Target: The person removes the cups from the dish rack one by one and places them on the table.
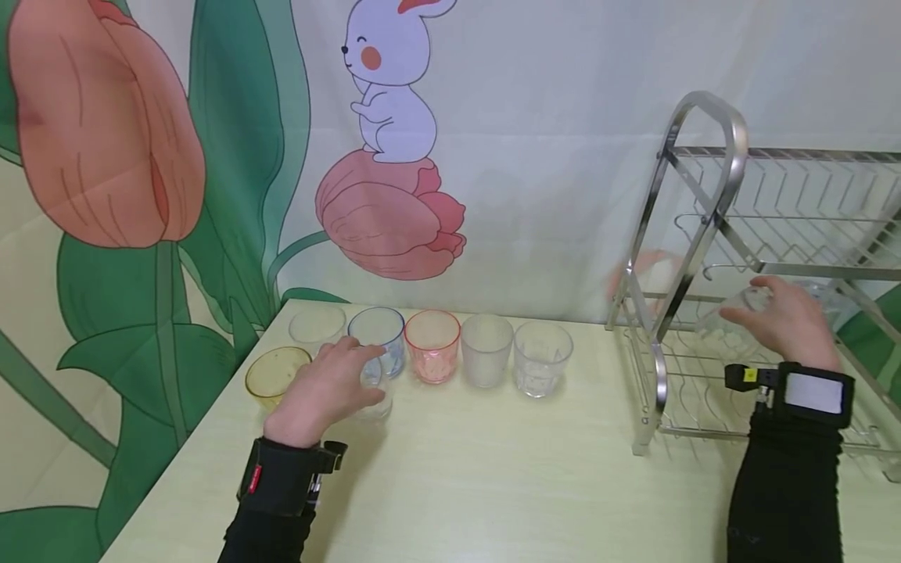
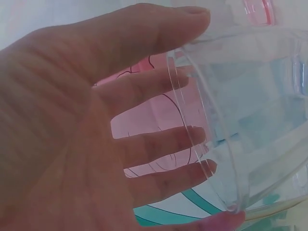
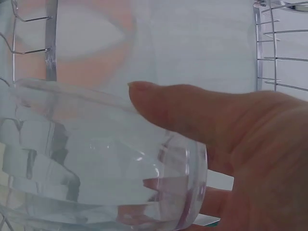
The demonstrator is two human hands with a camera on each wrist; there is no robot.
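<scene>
My left hand reaches over the left part of the table and holds a clear glass near its rim. In the left wrist view, the thumb lies at one side of the rim and the spread fingers reach round the other. Close by stand a yellow glass and a blue-rimmed glass. At the right, my right hand is inside the metal rack and grips another clear glass. Its thumb rests along the glass wall; the other fingers are partly hidden behind it.
Along the table's back edge stand a pink glass, a frosted glass and a faceted clear glass. A further clear glass stands at back left. The two-tier wire rack has an upright metal side frame. A printed curtain hangs behind.
</scene>
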